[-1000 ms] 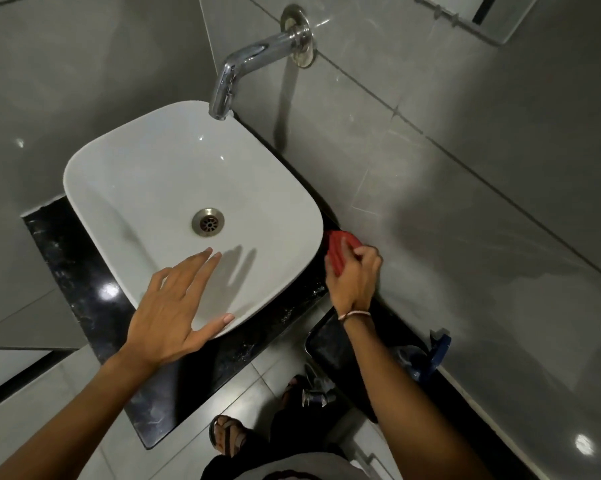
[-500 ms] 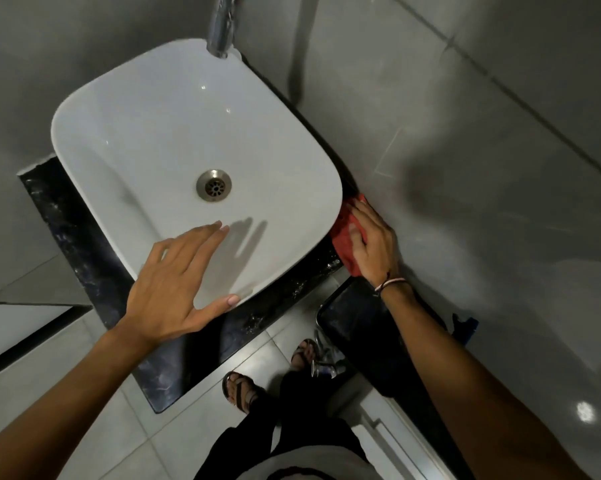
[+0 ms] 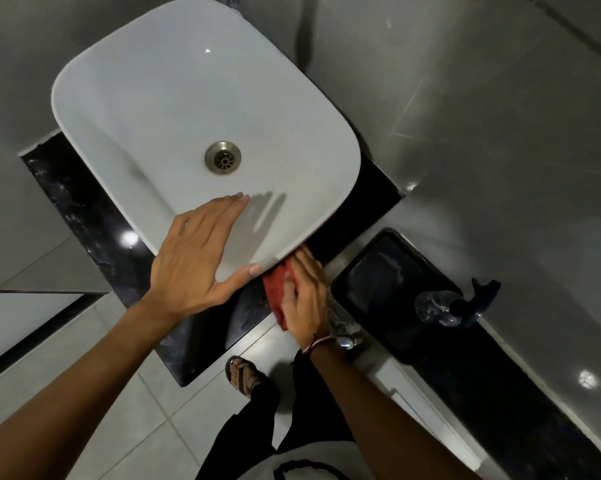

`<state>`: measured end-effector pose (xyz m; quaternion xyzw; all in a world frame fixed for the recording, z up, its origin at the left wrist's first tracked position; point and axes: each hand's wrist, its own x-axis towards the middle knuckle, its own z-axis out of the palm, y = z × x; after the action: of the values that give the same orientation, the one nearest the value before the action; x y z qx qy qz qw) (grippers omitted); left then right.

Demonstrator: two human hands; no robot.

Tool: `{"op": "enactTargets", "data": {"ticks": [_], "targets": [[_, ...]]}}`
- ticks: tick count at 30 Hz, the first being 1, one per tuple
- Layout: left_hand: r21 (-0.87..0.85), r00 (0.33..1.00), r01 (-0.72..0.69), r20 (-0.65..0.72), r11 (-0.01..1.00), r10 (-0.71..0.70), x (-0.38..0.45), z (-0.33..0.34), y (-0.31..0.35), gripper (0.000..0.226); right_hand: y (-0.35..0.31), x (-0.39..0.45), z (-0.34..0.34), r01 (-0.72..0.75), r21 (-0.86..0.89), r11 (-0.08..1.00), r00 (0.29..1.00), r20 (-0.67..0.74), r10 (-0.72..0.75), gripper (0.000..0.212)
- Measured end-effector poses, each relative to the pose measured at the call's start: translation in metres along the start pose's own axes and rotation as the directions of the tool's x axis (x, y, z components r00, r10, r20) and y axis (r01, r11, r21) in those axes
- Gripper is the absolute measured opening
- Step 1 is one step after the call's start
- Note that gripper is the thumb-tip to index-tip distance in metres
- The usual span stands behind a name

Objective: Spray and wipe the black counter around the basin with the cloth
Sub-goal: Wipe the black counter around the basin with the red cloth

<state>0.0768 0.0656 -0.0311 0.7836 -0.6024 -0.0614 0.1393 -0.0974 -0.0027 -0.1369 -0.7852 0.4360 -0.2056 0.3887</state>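
A white basin [image 3: 174, 109] sits on the black counter [image 3: 84, 220]. My left hand [image 3: 198, 261] lies flat on the basin's near rim, fingers spread, holding nothing. My right hand [image 3: 306, 299] presses a red cloth [image 3: 277, 292] onto the counter at the basin's near right corner, partly tucked under the rim. Most of the cloth is hidden by my fingers. A clear spray bottle [image 3: 454, 306] with a dark blue trigger lies on a black ledge to the right.
A black bin [image 3: 389, 289] stands beside the counter's right end, close to my right wrist. Grey tiled walls enclose the counter at the back and the right. My sandalled foot [image 3: 241, 374] is on the tiled floor below.
My right hand has slid the red cloth from the back right corner by the wall along the counter to the basin's near right corner. The view has tilted down; the tap has left the frame.
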Motion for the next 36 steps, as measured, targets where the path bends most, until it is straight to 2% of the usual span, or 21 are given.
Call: {"op": "enactTargets", "data": {"ticks": [3, 5, 8, 10, 12, 13, 15, 18, 20, 22, 24, 26, 28, 30, 32, 36], "targets": [[-0.082, 0.999, -0.002, -0.054, 0.997, -0.002, -0.002, -0.001, 0.003, 0.088, -0.033, -0.052, 0.046, 0.079, -0.079, 0.994, 0.995, 0.065, -0.074, 0.044], [-0.127, 0.981, 0.043, -0.181, 0.991, -0.065, -0.017, -0.005, 0.004, 0.080, -0.062, -0.080, 0.078, 0.114, -0.113, 0.987, 0.986, 0.137, -0.098, 0.049], [-0.151, 0.890, 0.162, -0.404, 0.975, -0.210, -0.058, -0.009, 0.006, 0.063, -0.087, -0.086, 0.083, 0.059, -0.003, 0.998, 0.936, 0.348, -0.054, 0.069], [-0.226, 0.825, 0.278, -0.442, 0.934, -0.353, -0.099, -0.003, 0.010, 0.053, -0.093, -0.081, 0.053, -0.032, 0.144, 0.989, 0.951, 0.308, -0.014, 0.066], [-0.283, 0.800, 0.374, -0.383, 0.883, -0.462, -0.134, 0.009, 0.019, 0.046, -0.097, -0.067, 0.015, 0.049, 0.193, 0.980, 0.989, 0.125, -0.074, 0.042], [-0.281, 0.805, 0.419, -0.324, 0.864, -0.496, -0.144, 0.019, 0.025, 0.046, -0.099, -0.057, -0.003, 0.143, 0.177, 0.974, 0.988, 0.034, -0.151, 0.033], [-0.190, 0.827, 0.493, -0.200, 0.849, -0.526, -0.153, 0.044, 0.032, 0.053, -0.104, -0.026, -0.024, 0.319, 0.106, 0.942, 0.946, -0.095, -0.310, 0.030], [0.024, 0.824, 0.565, -0.071, 0.825, -0.562, -0.138, 0.084, 0.040, 0.069, -0.108, 0.029, -0.032, 0.454, -0.040, 0.890, 0.881, -0.130, -0.455, 0.025], [0.133, 0.831, 0.554, -0.034, 0.822, -0.555, -0.129, 0.106, 0.036, 0.074, -0.107, 0.057, -0.028, 0.569, -0.116, 0.814, 0.813, -0.072, -0.578, 0.023], [0.168, 0.862, 0.506, -0.049, 0.846, -0.505, -0.134, 0.123, 0.022, 0.074, -0.104, 0.073, -0.017, 0.635, -0.183, 0.750, 0.771, 0.087, -0.631, 0.029], [0.139, 0.916, 0.400, -0.040, 0.906, -0.398, -0.146, 0.127, 0.006, 0.072, -0.101, 0.080, -0.011, 0.668, -0.225, 0.710, 0.744, 0.194, -0.639, 0.035], [0.120, 0.973, 0.228, 0.016, 0.966, -0.232, -0.161, 0.125, -0.014, 0.072, -0.096, 0.081, -0.014, 0.708, -0.231, 0.668, 0.707, 0.242, -0.665, 0.038], [0.104, 0.997, 0.016, 0.078, 0.994, -0.024, -0.168, 0.114, -0.045, 0.071, -0.094, 0.081, -0.016, 0.751, -0.226, 0.620, 0.659, 0.295, -0.691, 0.042], [0.064, 0.973, -0.215, 0.103, 0.975, 0.207, -0.163, 0.100, -0.081, 0.067, -0.092, 0.081, -0.016, 0.773, -0.236, 0.589, 0.634, 0.319, -0.704, 0.044], [0.029, 0.913, -0.400, 0.093, 0.916, 0.396, -0.149, 0.090, -0.120, 0.062, -0.093, 0.081, -0.016, 0.761, -0.239, 0.603, 0.648, 0.321, -0.690, 0.044], [0.014, 0.838, -0.536, 0.127, 0.844, 0.530, -0.104, 0.068, -0.203, 0.060, -0.095, 0.076, -0.019, 0.725, -0.242, 0.645, 0.688, 0.279, -0.670, 0.044]]}}
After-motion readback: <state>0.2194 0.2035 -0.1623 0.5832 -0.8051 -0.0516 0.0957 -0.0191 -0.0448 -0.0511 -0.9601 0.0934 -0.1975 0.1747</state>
